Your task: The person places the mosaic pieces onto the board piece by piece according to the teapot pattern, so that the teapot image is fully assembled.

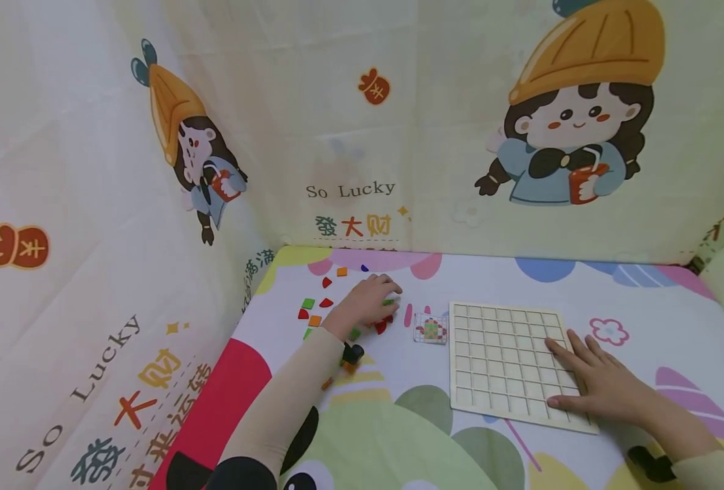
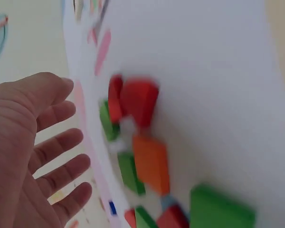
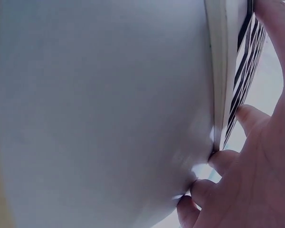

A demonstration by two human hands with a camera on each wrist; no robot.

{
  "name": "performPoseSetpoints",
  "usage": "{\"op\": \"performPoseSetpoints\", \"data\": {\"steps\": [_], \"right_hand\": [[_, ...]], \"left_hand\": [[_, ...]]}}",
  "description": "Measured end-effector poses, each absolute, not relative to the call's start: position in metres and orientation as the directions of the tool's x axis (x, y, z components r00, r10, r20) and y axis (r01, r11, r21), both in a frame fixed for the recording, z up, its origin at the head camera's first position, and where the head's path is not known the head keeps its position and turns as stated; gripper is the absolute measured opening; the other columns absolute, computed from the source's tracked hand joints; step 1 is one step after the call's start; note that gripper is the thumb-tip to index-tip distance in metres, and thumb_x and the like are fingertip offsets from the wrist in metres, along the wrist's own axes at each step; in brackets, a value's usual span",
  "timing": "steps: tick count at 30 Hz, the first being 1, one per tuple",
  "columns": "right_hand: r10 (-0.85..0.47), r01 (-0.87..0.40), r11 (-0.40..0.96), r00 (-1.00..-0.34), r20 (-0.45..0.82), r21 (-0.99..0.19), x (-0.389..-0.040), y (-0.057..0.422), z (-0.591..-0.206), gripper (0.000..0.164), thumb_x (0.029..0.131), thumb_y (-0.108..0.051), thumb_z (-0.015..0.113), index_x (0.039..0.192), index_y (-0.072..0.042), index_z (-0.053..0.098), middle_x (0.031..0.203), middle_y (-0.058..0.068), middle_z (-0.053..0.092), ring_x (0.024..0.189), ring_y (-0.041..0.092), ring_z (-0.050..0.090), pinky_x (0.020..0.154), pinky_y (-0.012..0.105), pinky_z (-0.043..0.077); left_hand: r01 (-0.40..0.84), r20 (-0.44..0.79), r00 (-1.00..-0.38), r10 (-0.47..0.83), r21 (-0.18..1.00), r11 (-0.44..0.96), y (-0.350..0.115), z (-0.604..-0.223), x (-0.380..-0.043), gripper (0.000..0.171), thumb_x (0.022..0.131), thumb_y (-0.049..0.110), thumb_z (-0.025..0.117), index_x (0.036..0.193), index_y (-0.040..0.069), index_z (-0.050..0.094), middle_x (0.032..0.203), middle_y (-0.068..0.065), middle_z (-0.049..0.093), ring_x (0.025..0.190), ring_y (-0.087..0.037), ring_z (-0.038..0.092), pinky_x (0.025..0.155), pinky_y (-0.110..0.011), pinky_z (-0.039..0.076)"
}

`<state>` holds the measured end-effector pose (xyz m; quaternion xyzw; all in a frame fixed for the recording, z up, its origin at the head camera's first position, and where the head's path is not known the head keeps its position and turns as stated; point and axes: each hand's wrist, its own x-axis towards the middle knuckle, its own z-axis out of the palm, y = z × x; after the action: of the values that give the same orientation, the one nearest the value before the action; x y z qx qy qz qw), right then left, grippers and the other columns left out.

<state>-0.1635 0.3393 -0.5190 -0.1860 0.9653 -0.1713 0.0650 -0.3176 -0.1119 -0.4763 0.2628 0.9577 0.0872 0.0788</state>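
My left hand [image 1: 369, 299] hovers over scattered coloured pieces at the table's left, its fingers loosely bent with nothing between them in the left wrist view. Near it lie a red piece [image 2: 141, 97], an orange square [image 2: 151, 164] and a green square [image 2: 222, 209]. On the right, my right hand [image 1: 601, 381] rests spread on the right edge of a pale wooden grid board [image 1: 503, 354]. In the right wrist view its fingertips touch the board's rim [image 3: 219, 80] and the tabletop. Left of the board lies a small pattern card [image 1: 430, 329] showing a red, green and orange design.
More loose pieces lie left of the hand, among them a green square [image 1: 308, 303], an orange square [image 1: 341, 271] and a blue piece [image 1: 365, 268]. The table has a printed cloth [image 1: 423, 435]. Patterned curtains [image 1: 448, 136] stand behind and at the left.
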Motion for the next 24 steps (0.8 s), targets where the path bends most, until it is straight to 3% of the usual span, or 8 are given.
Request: {"op": "performPoseSetpoints", "data": {"steps": [5, 8, 14, 24], "right_hand": [[-0.372, -0.327, 0.876, -0.926, -0.065, -0.355, -0.16, 0.342, -0.518, 0.111, 0.083, -0.06, 0.077, 0.167, -0.029, 0.012, 0.167, 0.033, 0.011, 0.147, 0.067, 0.008, 0.106, 0.082, 0.02], [-0.364, -0.318, 0.877, -0.929, -0.068, -0.359, -0.159, 0.342, -0.516, 0.11, 0.083, -0.061, 0.076, 0.167, -0.029, 0.013, 0.168, 0.032, 0.012, 0.149, 0.065, 0.007, 0.106, 0.081, 0.019], [-0.364, -0.314, 0.873, -0.929, -0.07, -0.373, -0.161, 0.339, -0.513, 0.109, 0.083, -0.064, 0.075, 0.167, -0.028, 0.017, 0.168, 0.031, 0.013, 0.151, 0.062, 0.007, 0.108, 0.08, 0.018], [-0.357, -0.303, 0.873, -0.931, -0.08, -0.381, -0.162, 0.34, -0.513, 0.108, 0.081, -0.067, 0.074, 0.166, -0.028, 0.02, 0.168, 0.031, 0.013, 0.152, 0.06, 0.005, 0.109, 0.081, 0.017]], "left_hand": [[0.435, -0.111, -0.867, 0.487, 0.308, 0.846, -0.124, -0.473, -0.339, 0.037, 0.104, 0.034, 0.06, 0.137, 0.018, 0.065, 0.147, -0.004, 0.054, 0.136, -0.024, 0.047, 0.115, -0.04, 0.042], [0.428, -0.094, -0.876, 0.472, 0.298, 0.853, -0.129, -0.469, -0.354, 0.036, 0.104, 0.029, 0.061, 0.137, 0.017, 0.064, 0.145, -0.005, 0.054, 0.134, -0.024, 0.047, 0.114, -0.04, 0.043], [0.397, -0.091, -0.906, 0.414, 0.161, 0.904, -0.138, -0.46, -0.372, 0.038, 0.104, 0.018, 0.061, 0.142, 0.016, 0.059, 0.15, -0.005, 0.05, 0.135, -0.024, 0.046, 0.116, -0.039, 0.042], [0.402, -0.129, -0.911, 0.391, -0.073, 0.913, -0.146, -0.457, -0.371, 0.04, 0.107, 0.017, 0.056, 0.146, 0.015, 0.056, 0.149, -0.007, 0.054, 0.136, -0.028, 0.051, 0.118, -0.042, 0.04]]}}
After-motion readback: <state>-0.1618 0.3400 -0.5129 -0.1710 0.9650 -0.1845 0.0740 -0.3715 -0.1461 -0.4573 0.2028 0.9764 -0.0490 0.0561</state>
